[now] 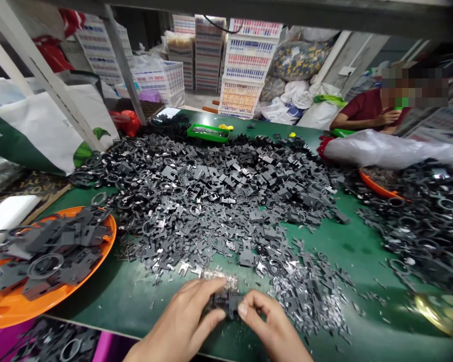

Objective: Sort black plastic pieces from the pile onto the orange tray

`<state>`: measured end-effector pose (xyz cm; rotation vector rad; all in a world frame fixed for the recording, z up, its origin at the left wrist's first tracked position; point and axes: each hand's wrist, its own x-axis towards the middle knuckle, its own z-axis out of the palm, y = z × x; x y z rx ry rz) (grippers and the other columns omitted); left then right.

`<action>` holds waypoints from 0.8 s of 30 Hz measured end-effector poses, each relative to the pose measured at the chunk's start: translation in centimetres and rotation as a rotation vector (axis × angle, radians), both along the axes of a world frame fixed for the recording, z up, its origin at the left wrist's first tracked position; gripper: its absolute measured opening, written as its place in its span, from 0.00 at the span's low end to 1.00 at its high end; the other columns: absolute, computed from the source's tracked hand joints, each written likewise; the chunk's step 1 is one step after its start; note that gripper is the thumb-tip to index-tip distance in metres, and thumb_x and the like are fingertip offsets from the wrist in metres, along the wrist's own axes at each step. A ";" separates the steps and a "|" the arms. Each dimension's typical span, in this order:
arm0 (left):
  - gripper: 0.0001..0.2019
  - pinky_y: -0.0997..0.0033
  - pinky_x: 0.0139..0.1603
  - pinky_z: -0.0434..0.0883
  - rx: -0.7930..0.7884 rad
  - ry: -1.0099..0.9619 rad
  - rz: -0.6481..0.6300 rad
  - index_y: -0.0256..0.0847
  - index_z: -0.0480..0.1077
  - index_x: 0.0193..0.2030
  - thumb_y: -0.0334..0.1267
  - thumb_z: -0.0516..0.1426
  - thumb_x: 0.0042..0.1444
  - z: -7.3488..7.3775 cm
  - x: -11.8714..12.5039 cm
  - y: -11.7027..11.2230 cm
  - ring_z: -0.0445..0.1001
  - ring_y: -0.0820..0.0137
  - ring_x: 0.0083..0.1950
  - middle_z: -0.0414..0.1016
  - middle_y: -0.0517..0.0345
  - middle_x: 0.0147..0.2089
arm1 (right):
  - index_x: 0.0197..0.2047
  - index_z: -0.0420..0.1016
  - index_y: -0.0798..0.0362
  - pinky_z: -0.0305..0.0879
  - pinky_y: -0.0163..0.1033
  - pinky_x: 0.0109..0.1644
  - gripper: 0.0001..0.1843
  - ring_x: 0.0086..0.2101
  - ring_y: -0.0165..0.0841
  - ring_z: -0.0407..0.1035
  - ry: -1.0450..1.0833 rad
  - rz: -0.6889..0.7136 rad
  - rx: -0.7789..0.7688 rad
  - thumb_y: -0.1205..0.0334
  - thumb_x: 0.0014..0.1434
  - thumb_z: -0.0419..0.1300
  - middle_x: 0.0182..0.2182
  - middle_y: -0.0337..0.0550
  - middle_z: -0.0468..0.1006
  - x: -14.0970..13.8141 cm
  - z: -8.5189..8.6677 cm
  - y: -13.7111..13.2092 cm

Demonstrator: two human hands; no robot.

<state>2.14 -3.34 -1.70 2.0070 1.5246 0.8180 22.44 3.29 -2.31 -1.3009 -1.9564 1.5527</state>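
Note:
Near the front edge of the green table, my left hand curls its thumb and fingers around the left side of a small black plastic part. My right hand pinches the right side of that same part between thumb and forefinger. The part's exact kind is too small and blurred to tell. Just beyond my hands lies a patch of tiny light bits. To the right of my right hand spreads a scatter of small clear and grey pieces.
A big heap of black plastic parts covers the table's middle. An orange tray with black parts and rings stands left, above a purple bin. Farther back are a green tray and stacked crates. A co-worker sits back right.

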 end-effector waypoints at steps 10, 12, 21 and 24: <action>0.24 0.49 0.59 0.64 0.075 0.099 0.095 0.44 0.55 0.60 0.33 0.56 0.57 -2.9 0.8 -0.7 0.68 0.60 0.55 0.71 0.49 0.52 | 0.26 0.66 0.51 0.56 0.40 0.41 0.15 0.31 0.34 0.66 -0.319 0.108 0.287 0.56 0.63 0.51 0.25 0.38 0.72 -0.1 -0.5 -0.6; 0.24 0.51 0.59 0.65 0.105 0.087 0.115 0.43 0.57 0.58 0.33 0.57 0.56 -3.0 1.0 -0.7 0.68 0.60 0.54 0.71 0.50 0.51 | 0.26 0.66 0.51 0.55 0.40 0.40 0.14 0.31 0.35 0.66 -0.366 0.142 0.316 0.58 0.62 0.51 0.25 0.38 0.73 -0.6 -0.1 -0.5; 0.15 0.49 0.58 0.62 0.153 0.283 0.004 0.50 0.68 0.50 0.31 0.53 0.59 -1.7 1.0 -0.2 0.67 0.62 0.52 0.72 0.56 0.48 | 0.24 0.67 0.52 0.54 0.38 0.36 0.09 0.32 0.37 0.69 -0.570 0.254 0.295 0.62 0.56 0.56 0.25 0.40 0.76 -1.4 1.4 1.5; 0.13 0.48 0.60 0.60 0.130 0.290 -0.006 0.51 0.69 0.48 0.32 0.53 0.58 -1.1 1.1 0.1 0.67 0.63 0.50 0.71 0.58 0.46 | 0.25 0.68 0.52 0.52 0.35 0.32 0.09 0.29 0.36 0.69 -0.533 0.281 0.221 0.60 0.55 0.58 0.24 0.38 0.76 -1.1 1.7 2.4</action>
